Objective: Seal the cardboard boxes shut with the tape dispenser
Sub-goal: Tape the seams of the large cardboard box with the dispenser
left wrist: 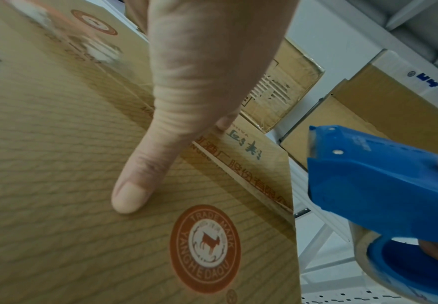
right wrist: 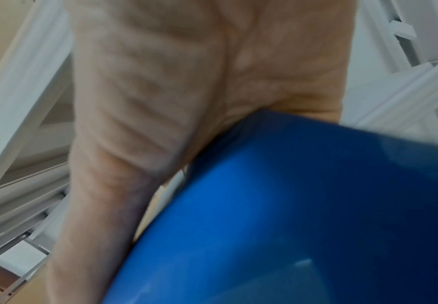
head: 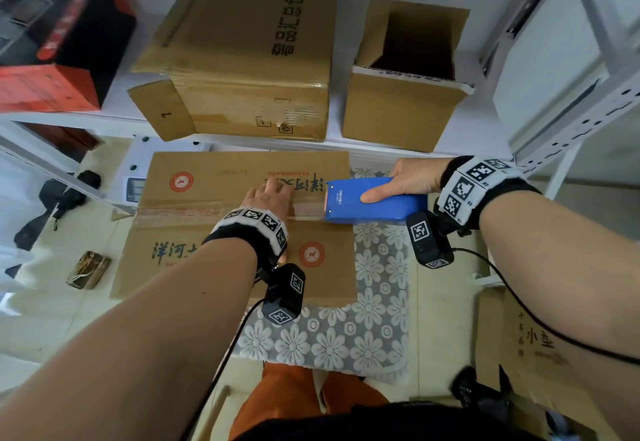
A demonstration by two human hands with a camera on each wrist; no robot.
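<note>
**Tape run reaches the box's right edge**

Nearest the camera, orange trousers [head: 287, 392] stand at a lace-patterned cloth [head: 346, 336] on which the cardboard box [head: 194, 267] lies, flaps closed. The left hand [head: 272, 198] lies flat on top of the box, fingers straight and spread over the centre seam; in the left wrist view its thumb [left wrist: 132, 193] presses the near flap, just beside a round orange trademark. It holds nothing. A strip of clear tape [head: 308, 206] runs from under those fingers rightward to the mouth of the blue tape dispenser [head: 374, 201], which sits at the box's right edge, partly over the cloth. The right hand [head: 412, 177] wraps the dispenser's body, thumb laid along its top face and fingers curled round the far side. The right wrist view is blurred, showing only palm against blue plastic. Beyond, on a white shelf [head: 346, 144], stand a taped closed carton [head: 242, 59] and an open carton [head: 408, 77], with a red-and-black box [head: 59, 45] to the left.
</note>
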